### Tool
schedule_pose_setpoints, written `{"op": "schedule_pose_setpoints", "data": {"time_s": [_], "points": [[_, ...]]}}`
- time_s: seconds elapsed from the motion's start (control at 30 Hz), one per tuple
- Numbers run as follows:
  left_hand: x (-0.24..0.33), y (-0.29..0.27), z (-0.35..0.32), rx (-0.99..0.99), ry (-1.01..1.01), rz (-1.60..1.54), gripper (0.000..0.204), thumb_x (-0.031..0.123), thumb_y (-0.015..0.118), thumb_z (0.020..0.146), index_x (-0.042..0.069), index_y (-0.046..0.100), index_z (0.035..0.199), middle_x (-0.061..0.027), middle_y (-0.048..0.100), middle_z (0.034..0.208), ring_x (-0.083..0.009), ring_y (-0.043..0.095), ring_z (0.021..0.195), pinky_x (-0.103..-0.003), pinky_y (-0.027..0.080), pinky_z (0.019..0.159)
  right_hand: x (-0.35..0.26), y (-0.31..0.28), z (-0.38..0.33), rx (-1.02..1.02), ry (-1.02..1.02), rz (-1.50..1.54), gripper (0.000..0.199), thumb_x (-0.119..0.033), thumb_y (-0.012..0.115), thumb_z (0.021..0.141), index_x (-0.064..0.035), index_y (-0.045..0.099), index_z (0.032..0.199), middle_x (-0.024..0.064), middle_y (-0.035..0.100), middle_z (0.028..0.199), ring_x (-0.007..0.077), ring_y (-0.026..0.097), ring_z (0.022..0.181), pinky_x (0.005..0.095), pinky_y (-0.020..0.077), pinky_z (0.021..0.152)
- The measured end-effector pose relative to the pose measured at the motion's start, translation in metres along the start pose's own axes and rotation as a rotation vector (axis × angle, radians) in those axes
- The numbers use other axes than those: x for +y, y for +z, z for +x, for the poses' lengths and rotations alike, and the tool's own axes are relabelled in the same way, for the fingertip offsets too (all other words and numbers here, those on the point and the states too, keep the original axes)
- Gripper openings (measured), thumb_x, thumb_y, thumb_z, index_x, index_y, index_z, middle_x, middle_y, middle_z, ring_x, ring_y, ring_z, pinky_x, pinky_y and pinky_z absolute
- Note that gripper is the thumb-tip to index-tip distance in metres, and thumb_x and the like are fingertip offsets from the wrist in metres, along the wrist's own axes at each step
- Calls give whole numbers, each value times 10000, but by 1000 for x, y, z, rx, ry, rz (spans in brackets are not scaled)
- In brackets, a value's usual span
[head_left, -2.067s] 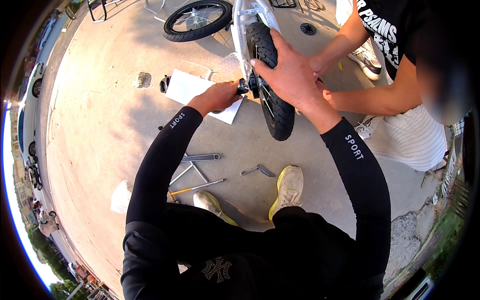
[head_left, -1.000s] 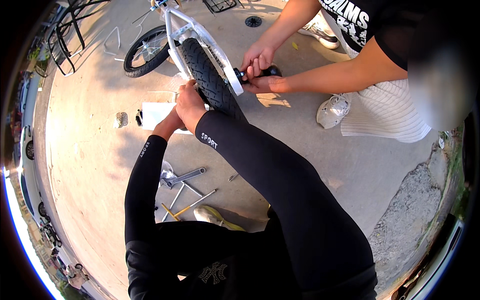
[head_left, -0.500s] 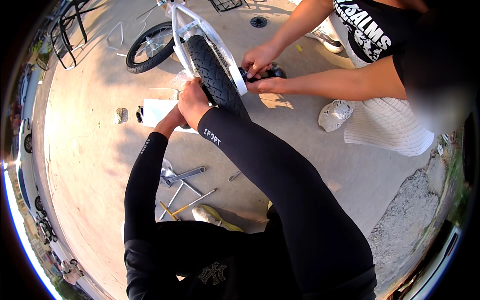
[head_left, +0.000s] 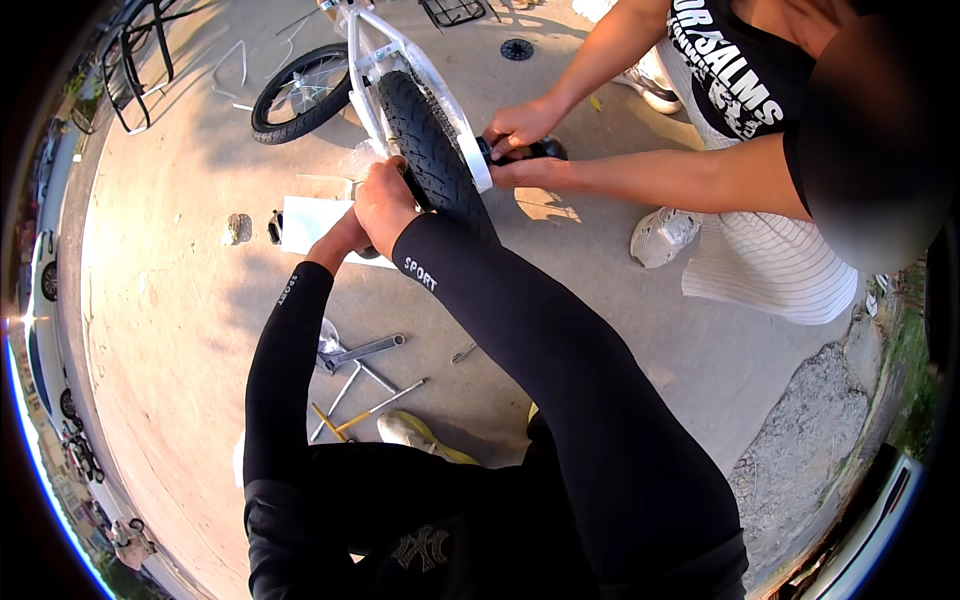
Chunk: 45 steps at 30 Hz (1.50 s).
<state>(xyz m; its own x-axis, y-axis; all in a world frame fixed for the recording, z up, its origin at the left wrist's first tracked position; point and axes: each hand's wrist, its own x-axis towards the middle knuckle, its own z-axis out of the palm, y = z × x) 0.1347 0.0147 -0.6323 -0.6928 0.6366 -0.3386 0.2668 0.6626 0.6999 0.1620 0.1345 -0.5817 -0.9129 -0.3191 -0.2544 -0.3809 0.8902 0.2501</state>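
A white bicycle frame stands in front of me with a fat black tyre between its rear stays. At the left side of that wheel my right hand is closed, fingers curled on something its back hides. Below and left of it, partly covered by the right wrist, my left hand also looks closed; its grip is hidden. Across the wheel, a co-worker's hands hold a dark object beside the lower end of the white stay.
A spoked wheel lies to the far left. Beneath my arms is a white sheet. A crank arm and T-handled tools lie near my shoe. Black racks stand far left; rough broken concrete is at right.
The view has shifted very slightly. My hands stay at the left of the wheel in nearly the same pose, and the co-worker's hands keep their place.
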Motion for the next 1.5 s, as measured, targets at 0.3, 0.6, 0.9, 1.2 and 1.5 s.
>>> {"op": "schedule_pose_setpoints", "data": {"time_s": [0.3,0.6,0.9,1.2,1.5], "points": [[-35,7,11,-43,-100,81,454,190,817,796,66,647,1199,-146,690,1171,-241,626,1103,-379,488,942,-5,6,2,77,-22,47,325,-198,515,975,-137,722,1218,72,716,1189,286,647,1133,514,453,933],[-29,8,14,-51,-93,70,442,178,811,803,62,648,1197,-139,692,1170,-229,628,1091,-373,492,937,-1,0,-4,30,-41,5,339,-270,583,938,-149,721,1223,61,719,1174,275,649,1127,525,437,945],[-14,7,10,-65,-144,-36,433,157,798,815,50,639,1203,-129,693,1166,-205,631,1075,-356,502,919,-7,11,1,82,-68,-63,300,-197,568,948,-95,729,1179,107,729,1114,332,668,1055,576,499,869],[-39,10,10,20,41,-55,465,261,711,888,135,582,1316,-145,689,1174,-224,680,936,-361,535,801,-7,-7,5,1,-86,-70,273,-196,618,907,-139,762,1132,59,757,1060,250,700,1054,517,551,890],[-64,20,22,2,-70,19,391,222,744,859,99,648,1217,-127,718,1116,-225,681,969,-362,527,832,-13,15,2,238,-101,-238,214,-189,635,850,-112,797,967,96,764,950,341,701,939,541,571,790]]}}
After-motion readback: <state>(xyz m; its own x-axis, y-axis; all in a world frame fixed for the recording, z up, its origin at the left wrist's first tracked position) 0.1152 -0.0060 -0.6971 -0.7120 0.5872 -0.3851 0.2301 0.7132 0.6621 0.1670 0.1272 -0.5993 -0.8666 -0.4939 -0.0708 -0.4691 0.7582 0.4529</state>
